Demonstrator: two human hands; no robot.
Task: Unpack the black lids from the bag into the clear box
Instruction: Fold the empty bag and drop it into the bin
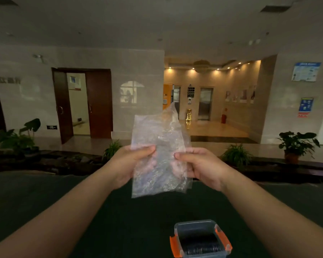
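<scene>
The person holds a clear plastic bag (159,155) up in the air with both hands, high above a dark green table (119,220). The left hand (131,164) pinches the left edge of the bag, with the thumb in front and the other fingers closed behind the film. The right hand (199,164) grips the right edge in the same way, thumb on the front. Both hands are closed on the bag and hold nothing else.

The bag looks crumpled and flat, and no dark shape shows through it, so it is probably empty. Holding it spread out against the light is likely a way to check that no lid is left inside.

The clear box (199,239) stands on the table near its front edge, a little to the right of the middle and well below the bag. It has orange clips on its sides and no cover on it. Inside it, a row of black lids (201,247) stands on edge, packed close together. From this, the task seems to be almost finished or finished.

Some things are hard to tell. The lower side of the box is cut off by the bottom of the picture, so its whole content is not visible. The lids cannot be counted. The fingers behind the bag are blurred by the wrinkled plastic. Which end of the bag is open cannot be seen.
</scene>
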